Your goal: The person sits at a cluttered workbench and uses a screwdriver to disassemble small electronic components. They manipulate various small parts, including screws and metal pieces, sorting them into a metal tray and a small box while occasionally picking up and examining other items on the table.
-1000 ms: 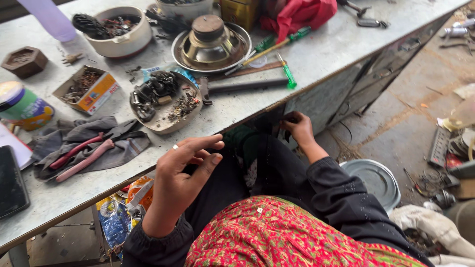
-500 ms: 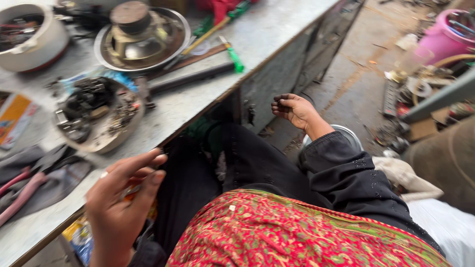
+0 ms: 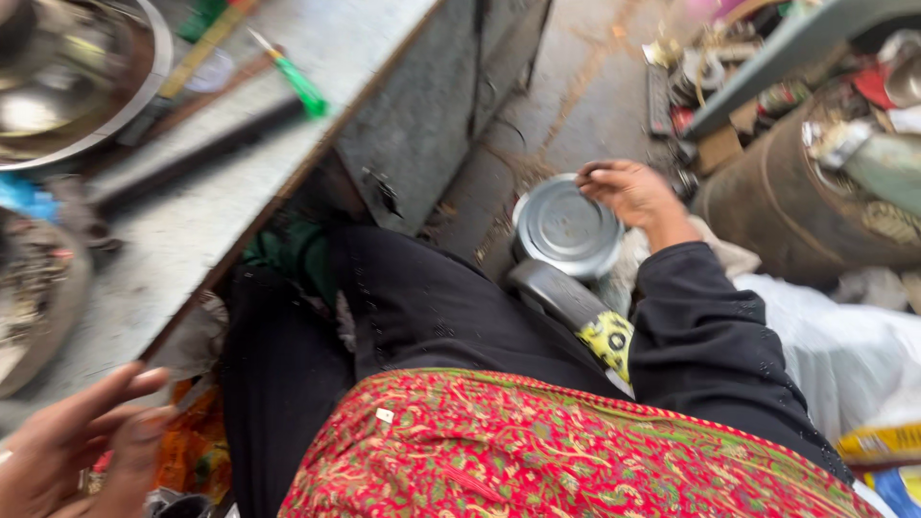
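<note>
My right hand (image 3: 633, 192) reaches down to the floor on my right, fingers curled over the rim of a round grey metal tin (image 3: 561, 230). Blur hides whether it grips anything. My left hand (image 3: 72, 451) hovers at the bottom left beside the edge of the grey metal table (image 3: 240, 192), fingers loosely apart with nothing seen in them. My black trousers and a red patterned garment fill the lower middle.
On the table lie a green-handled screwdriver (image 3: 302, 86), a dark bar (image 3: 192, 153) and a shiny metal bowl (image 3: 86, 86). A rusty drum (image 3: 815, 211) and a cluttered shelf stand at right. White cloth (image 3: 844, 336) and a dark handle (image 3: 566, 297) lie by my right leg.
The view has swung right and down. My right hand has dropped from the table's edge to the round tin on the floor. My left hand has slid toward the bottom left corner.
</note>
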